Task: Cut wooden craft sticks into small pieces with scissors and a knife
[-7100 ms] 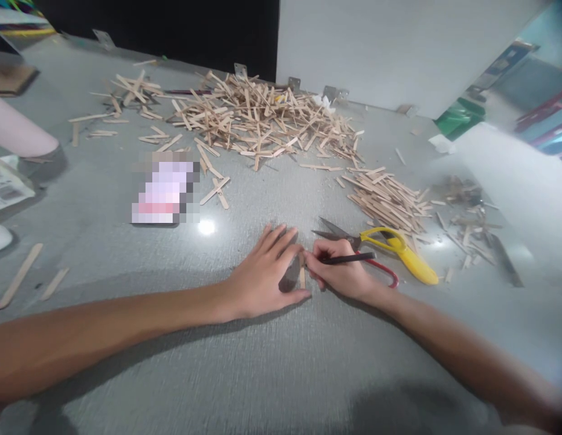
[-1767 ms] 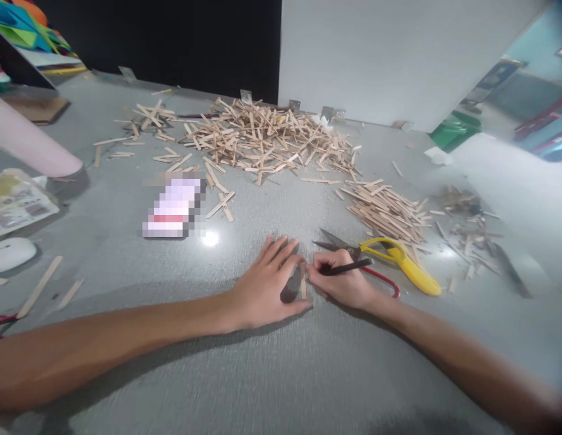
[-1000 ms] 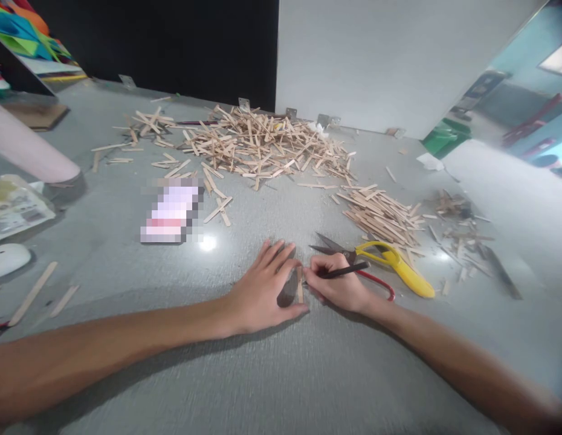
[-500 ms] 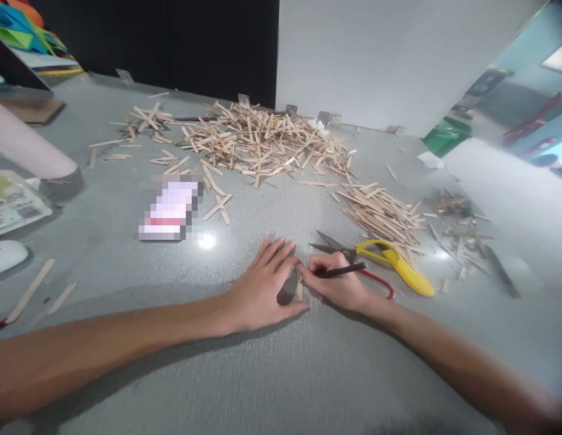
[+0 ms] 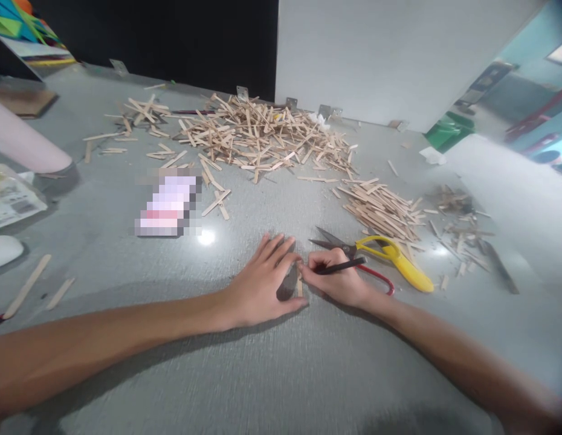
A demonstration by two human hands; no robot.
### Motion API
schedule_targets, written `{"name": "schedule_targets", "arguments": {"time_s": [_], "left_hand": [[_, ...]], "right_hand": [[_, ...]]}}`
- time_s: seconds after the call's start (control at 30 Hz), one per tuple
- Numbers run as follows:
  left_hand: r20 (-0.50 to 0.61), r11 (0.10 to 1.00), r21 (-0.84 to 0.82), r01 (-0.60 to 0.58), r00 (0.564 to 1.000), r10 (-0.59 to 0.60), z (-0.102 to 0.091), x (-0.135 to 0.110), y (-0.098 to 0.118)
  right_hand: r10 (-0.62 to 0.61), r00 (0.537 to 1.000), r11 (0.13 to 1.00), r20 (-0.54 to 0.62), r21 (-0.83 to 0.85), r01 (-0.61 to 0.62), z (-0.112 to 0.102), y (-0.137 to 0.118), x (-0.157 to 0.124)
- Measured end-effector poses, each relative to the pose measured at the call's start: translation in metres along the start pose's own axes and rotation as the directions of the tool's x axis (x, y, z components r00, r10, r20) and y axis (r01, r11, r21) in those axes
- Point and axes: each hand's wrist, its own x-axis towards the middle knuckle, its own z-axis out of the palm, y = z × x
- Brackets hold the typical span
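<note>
A short wooden craft stick point(image 5: 300, 285) lies on the grey table between my hands. My left hand point(image 5: 258, 281) rests flat with its fingers spread, its index fingertip at the stick's far end and its thumb beside the near end. In a writing grip, my right hand point(image 5: 338, 278) is closed around a black pen point(image 5: 348, 264). The pen's tip is hidden behind the fingers, close to the stick's upper part. Just beyond the right hand lie scissors point(image 5: 334, 241) with one red handle and a pair of yellow-handled cutters point(image 5: 408, 266), partly overlapping.
Craft sticks form a big heap point(image 5: 263, 133) at the back and a neater pile point(image 5: 383, 208) to the right. A blurred-out phone point(image 5: 167, 205) lies left of centre. Farther left are a white mouse point(image 5: 4, 251) and a plastic packet point(image 5: 13, 196). Wood scraps point(image 5: 466, 238) lie far right.
The view has shifted slightly. Both hands keep nearly the same pose around the craft stick, and the pen has barely moved.
</note>
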Motion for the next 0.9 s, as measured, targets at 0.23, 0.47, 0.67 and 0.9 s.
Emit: {"name": "schedule_targets", "arguments": {"time_s": [0.23,0.47,0.67,0.9], "left_hand": [[-0.013,1.0,0.006,-0.003,1.0,0.003,-0.0009,0.0007,0.0012],[-0.051,0.999,-0.044,-0.011,0.999,0.008,0.0014,0.0,-0.0008],[-0.04,0.999,-0.035,0.0,0.999,-0.001,0.0016,-0.0006,-0.0003],[-0.035,0.999,-0.055,0.0,0.999,-0.002,0.0015,-0.0008,-0.0015]], "right_hand": [[-0.006,1.0,1.0,-0.01,-0.015,0.005,0.0014,0.0023,0.0008],[-0.009,1.0,1.0,-0.011,-0.018,0.009,0.0014,0.0045,0.0007],[-0.027,1.0,1.0,0.0,-0.013,0.027,0.0007,0.0041,0.0004],[-0.007,1.0,1.0,0.004,0.001,0.007,-0.0009,0.0019,0.0008]]}}
